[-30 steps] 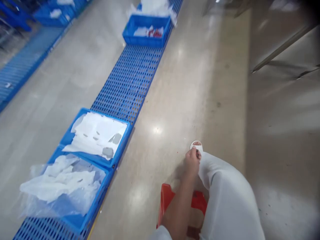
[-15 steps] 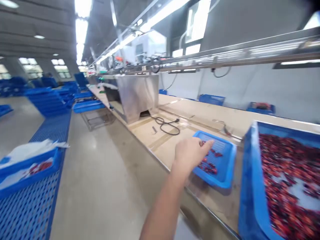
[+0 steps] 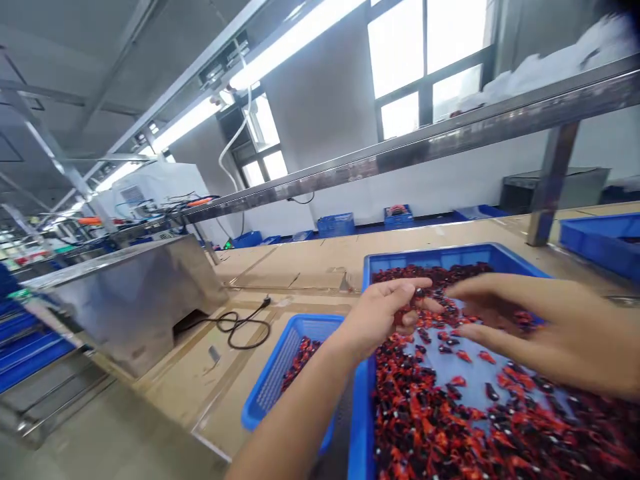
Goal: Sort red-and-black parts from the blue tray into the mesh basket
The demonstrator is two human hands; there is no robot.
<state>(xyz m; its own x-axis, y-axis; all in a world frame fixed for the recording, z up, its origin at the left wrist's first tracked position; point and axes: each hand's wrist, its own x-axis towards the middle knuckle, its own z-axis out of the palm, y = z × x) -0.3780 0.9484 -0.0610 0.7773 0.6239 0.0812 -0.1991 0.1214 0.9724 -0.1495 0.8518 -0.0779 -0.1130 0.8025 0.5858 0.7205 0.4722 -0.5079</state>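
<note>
While the left hand [image 3: 381,312] pinches a small, rounded, dark piece [image 3: 419,293] over the large rectangular blue plastic tray [image 3: 361,420], the right hand [image 3: 550,327] hovers with fingers parted at right, both apparently placed so anything dropped lands inside.

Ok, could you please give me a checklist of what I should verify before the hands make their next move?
1. Left hand grips a dark piece: ok, pinched.
2. Right hand is empty: cannot tell; its inner side does not show clearly.
3. Large blue tray is below the hands: ok, with many red and dark pieces.
4. Small blue basket is fully visible: not ok; the left forearm covers part.
5. Black cable is clear of both hands: ok.
</note>
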